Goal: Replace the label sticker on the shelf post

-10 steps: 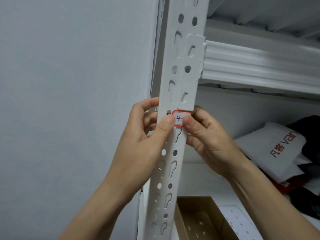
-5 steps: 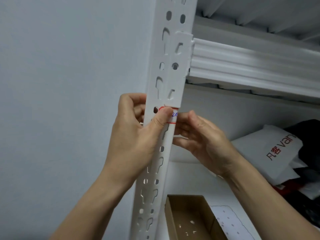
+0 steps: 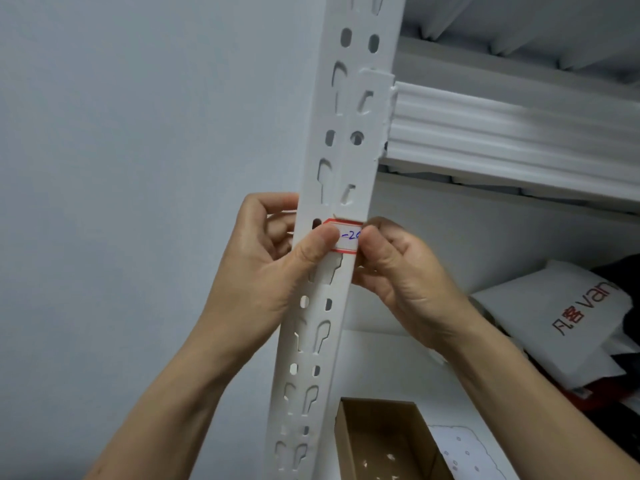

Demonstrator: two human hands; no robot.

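A white slotted shelf post (image 3: 349, 140) runs up the middle of the view. A white label sticker (image 3: 348, 236) with a red border and blue handwriting lies across the post's front face at hand height. My left hand (image 3: 263, 265) wraps around the post from the left, its thumb pressing the sticker's left end. My right hand (image 3: 398, 268) comes from the right, thumb on the sticker's right end and fingers curled behind the post's edge. Both thumbs cover part of the writing.
A white ribbed shelf beam (image 3: 512, 133) joins the post at upper right. On the shelf below lie a white bag with red lettering (image 3: 568, 323) and dark items. An open cardboard box (image 3: 384, 441) sits at the bottom. A plain wall (image 3: 138, 168) fills the left.
My right thumb has come back onto the sticker's right end, and the sticker now lies flatter across the post. The camera view shifted slightly.
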